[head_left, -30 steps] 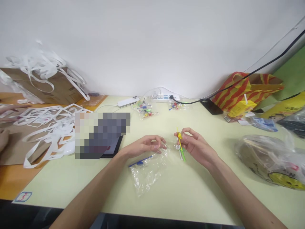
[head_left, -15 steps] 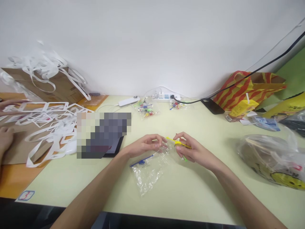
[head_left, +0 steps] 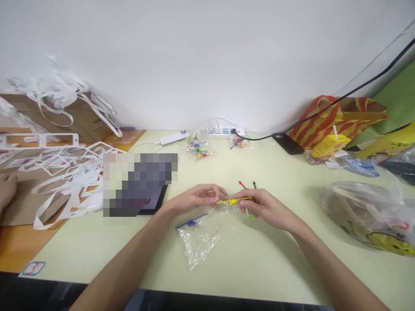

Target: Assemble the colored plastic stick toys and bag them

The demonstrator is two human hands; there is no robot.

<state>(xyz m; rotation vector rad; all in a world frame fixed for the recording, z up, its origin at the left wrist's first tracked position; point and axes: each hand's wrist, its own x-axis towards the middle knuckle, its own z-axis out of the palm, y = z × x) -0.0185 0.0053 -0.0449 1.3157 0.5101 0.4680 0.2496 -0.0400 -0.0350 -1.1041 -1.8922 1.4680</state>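
My right hand (head_left: 261,206) pinches a thin yellow plastic arrow (head_left: 234,201) with a round bump in its middle. The arrow lies nearly level, its left tip at the thumb of my left hand (head_left: 199,198). The left fingers are curled at the upper edge of a clear plastic bag (head_left: 202,242), gripping it. A blue arrow (head_left: 192,222) shows at the bag's upper left. Around my right hand appear a red arrow (head_left: 241,184), a black arrow (head_left: 254,185) and a green tip (head_left: 252,217), the rest of them hidden by the hand.
Small bags of coloured pieces (head_left: 199,149) lie near a power strip (head_left: 227,131). A tablet (head_left: 158,201) is left of my arm. White frames and straps (head_left: 78,172) and another person's hand (head_left: 7,190) are farther left. A wrapped bag (head_left: 363,216) stands at the right.
The yellow arrow has moved left and down to my left thumb, over the bag's edge. More of the red and black arrows shows. The other person's upper hand has left view.
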